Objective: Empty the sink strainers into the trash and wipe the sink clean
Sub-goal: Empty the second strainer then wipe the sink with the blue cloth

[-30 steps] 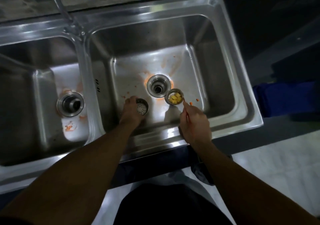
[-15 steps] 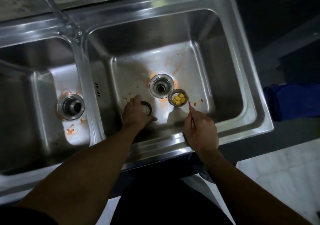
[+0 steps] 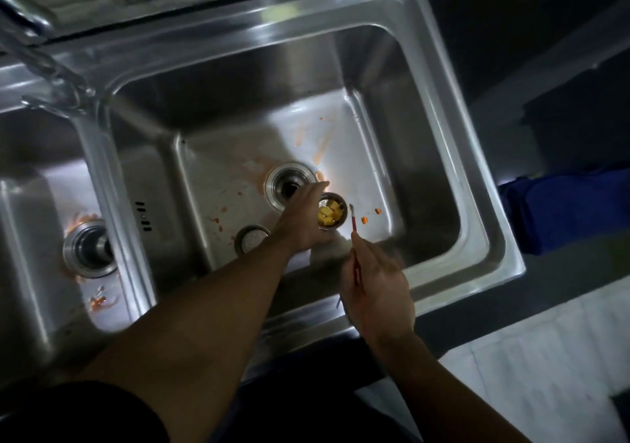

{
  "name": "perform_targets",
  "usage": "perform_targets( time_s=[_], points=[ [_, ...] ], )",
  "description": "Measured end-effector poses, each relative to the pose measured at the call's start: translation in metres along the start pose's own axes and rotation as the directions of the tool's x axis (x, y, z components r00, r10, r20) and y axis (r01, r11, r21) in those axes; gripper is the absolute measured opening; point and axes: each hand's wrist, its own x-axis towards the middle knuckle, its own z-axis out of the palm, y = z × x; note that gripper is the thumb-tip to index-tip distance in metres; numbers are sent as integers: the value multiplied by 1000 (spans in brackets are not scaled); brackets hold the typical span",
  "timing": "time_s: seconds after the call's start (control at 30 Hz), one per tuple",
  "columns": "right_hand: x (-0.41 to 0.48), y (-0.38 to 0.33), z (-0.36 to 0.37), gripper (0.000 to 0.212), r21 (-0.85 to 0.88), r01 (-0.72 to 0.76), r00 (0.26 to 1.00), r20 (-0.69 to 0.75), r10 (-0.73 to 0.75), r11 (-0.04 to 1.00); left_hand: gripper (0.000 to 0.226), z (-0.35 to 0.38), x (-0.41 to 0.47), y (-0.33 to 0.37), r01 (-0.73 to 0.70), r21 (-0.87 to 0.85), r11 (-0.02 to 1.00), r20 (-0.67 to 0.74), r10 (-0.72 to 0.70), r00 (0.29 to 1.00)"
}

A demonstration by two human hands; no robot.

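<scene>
As it reaches across the right basin [image 3: 385, 78] of a steel double sink, a person's left hand [image 3: 301, 219] lies loosely open, fingers extended toward the open drain [image 3: 289, 183], touching the near-left rim of a strainer cup [image 3: 332, 212] that holds yellow food pieces; whether it grips the cup cannot be told. A second, perforated strainer [image 3: 250, 238] rests on the basin floor just left of that wrist. The right hand [image 3: 376, 289] pinches a thin red-tipped stick [image 3: 354, 226], its end just right of the cup. Orange smears and scraps [image 3: 370, 216] mark the floor. The left basin's drain [image 3: 90, 248] stands open.
</scene>
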Motion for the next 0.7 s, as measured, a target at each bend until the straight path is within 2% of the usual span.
perform_targets(
  time_s=[0.17,0.3,0.53,0.6,0.7],
  points=[
    [-2,5,4,30,-2,-4,1000,16,4,1000,76,5,4,4,-80,0,997,-79,80,994],
    [0,-1,1,34,0,1,998,-68,-1,1000,80,-1,-6,4,-34,-54,998,-148,26,989],
    [-2,-6,-2,16,-9,59,986,-153,-60,998,87,-37,-47,18,3,-84,996,-260,-25,965],
    [-3,-6,-3,23,17,65,983,-174,-61,998,93,-47,-66,33,-15,-118,993,-265,-17,964],
    [-3,-7,-8,33,107,40,977,-214,-16,993,91,-60,-97,62,-60,-141,988,-296,16,955]
  ],
)
